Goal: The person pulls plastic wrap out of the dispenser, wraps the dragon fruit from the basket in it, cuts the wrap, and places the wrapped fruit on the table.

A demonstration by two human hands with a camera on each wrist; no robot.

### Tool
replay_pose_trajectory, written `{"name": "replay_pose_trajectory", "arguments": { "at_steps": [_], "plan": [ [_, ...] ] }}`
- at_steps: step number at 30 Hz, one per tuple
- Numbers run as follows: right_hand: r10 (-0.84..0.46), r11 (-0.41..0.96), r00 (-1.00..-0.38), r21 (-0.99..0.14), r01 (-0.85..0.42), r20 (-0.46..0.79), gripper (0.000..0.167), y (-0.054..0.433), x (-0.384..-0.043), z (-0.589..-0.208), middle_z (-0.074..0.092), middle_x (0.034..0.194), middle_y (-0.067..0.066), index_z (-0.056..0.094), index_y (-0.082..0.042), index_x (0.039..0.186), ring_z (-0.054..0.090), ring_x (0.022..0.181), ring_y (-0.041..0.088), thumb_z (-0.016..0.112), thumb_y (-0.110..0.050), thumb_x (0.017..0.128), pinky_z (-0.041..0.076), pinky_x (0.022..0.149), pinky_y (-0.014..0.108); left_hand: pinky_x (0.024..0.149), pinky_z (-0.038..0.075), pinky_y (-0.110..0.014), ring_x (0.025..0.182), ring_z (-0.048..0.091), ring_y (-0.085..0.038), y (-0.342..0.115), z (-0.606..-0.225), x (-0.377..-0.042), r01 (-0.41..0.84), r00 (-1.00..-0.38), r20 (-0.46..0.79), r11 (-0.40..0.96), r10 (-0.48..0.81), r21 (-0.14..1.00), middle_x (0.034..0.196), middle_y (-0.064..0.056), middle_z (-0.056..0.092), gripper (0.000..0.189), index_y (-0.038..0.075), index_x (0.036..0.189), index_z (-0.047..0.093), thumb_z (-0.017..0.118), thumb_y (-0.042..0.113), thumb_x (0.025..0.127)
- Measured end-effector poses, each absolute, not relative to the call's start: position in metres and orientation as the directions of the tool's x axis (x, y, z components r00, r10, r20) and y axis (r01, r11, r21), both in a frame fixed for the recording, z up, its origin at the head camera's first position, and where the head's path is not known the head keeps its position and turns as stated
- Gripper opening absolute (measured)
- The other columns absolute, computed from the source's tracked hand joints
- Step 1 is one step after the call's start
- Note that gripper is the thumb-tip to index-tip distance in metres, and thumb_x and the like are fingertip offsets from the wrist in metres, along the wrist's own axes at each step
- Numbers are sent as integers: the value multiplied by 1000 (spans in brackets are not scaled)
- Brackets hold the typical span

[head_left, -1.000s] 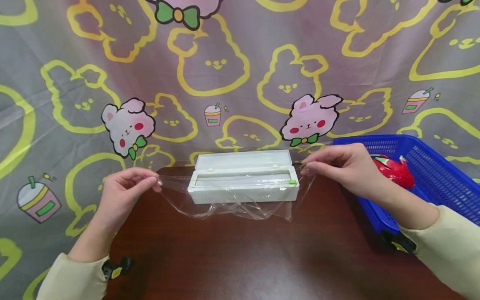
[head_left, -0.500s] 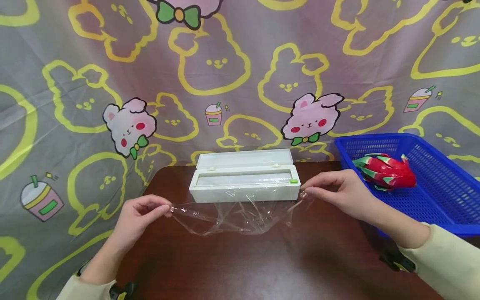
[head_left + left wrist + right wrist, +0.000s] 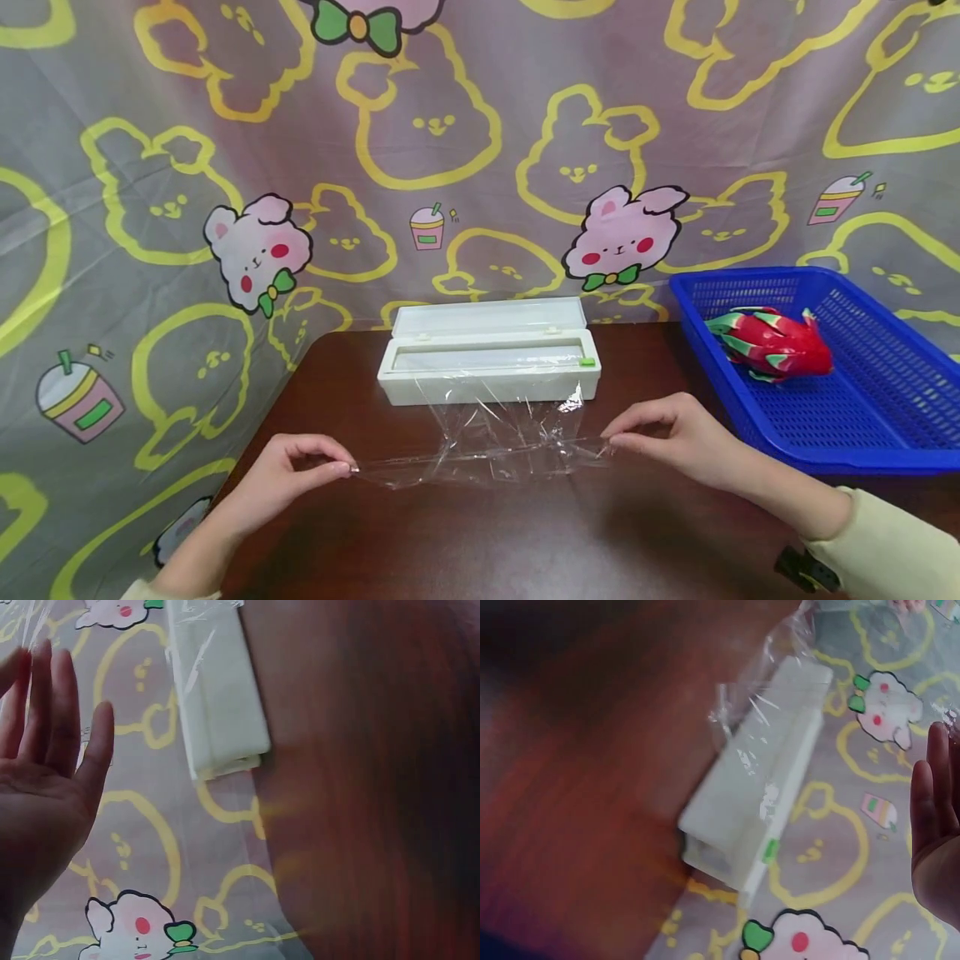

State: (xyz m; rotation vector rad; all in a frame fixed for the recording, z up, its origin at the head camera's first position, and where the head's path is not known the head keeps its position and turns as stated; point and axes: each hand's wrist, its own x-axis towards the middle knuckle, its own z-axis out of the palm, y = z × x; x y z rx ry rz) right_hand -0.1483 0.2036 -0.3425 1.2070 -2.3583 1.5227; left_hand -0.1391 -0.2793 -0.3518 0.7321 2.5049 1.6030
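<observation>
A sheet of clear cling film [image 3: 495, 454] stretches from a white dispenser box [image 3: 487, 390] toward the front of the table. My left hand [image 3: 281, 479] pinches the film's left corner between thumb and fingertips. At the opposite corner, my right hand [image 3: 678, 437] pinches the film the same way. The film is creased and bunched between box and hands. The box's lid [image 3: 491, 317] stands raised at the back, and a green slider [image 3: 587, 362] sits at its right end. Both wrist views show the box and part of each hand; the pinched corners are hard to make out there.
A blue plastic basket [image 3: 862, 458] stands at the right, with a red dragon fruit [image 3: 780, 346] inside. The dark brown table [image 3: 480, 550] spreads in front of the box. A patterned curtain [image 3: 465, 100] hangs behind and along the left side.
Both hands have come down toward me, drawing more cling film out of the box. The film's front edge is now pulled straighter between them. The box has stayed in place.
</observation>
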Motion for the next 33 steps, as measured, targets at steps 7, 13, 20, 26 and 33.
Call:
{"name": "replay_pose_trajectory", "arguments": {
  "at_steps": [7,13,20,26,33],
  "plan": [
    [-639,102,-603,-724,-682,478,19,203,-147,-371,73,87,3,74,-5,98,68,74,17,68,8,85,55,64,28,67,55,-32,77,65,-22,-279,-369,-141,407,-788,201,248,582,879,88,-10,71,10,4,93,73,67,-2,89],
    [-683,86,-581,-741,-665,442,14,202,-145,-389,73,86,3,74,-7,95,67,75,10,69,3,87,55,61,29,68,55,-32,78,66,-20,-280,-382,-143,404,-727,174,209,664,890,89,-10,72,10,4,93,74,68,-1,88],
    [-736,100,-551,-741,-664,394,11,201,-142,-409,73,85,-1,74,-5,92,65,74,5,71,3,85,55,60,27,72,56,-34,82,68,-20,-281,-397,-144,358,-666,97,203,740,911,91,-10,72,7,2,93,75,69,3,88],
    [-766,84,-519,-741,-666,379,11,200,-141,-418,72,82,-3,75,-5,90,64,73,3,73,3,83,54,58,26,74,56,-36,82,68,-18,-281,-404,-144,309,-644,46,205,764,929,90,-11,72,8,-1,92,75,70,3,87],
    [-807,70,-453,-701,-710,378,9,199,-138,-427,69,76,-7,75,-11,87,56,71,-7,75,-3,83,50,57,16,71,57,-35,82,67,-12,-280,-410,-142,278,-600,9,198,800,940,88,-12,72,6,-2,89,75,71,2,86]
  ]
}}
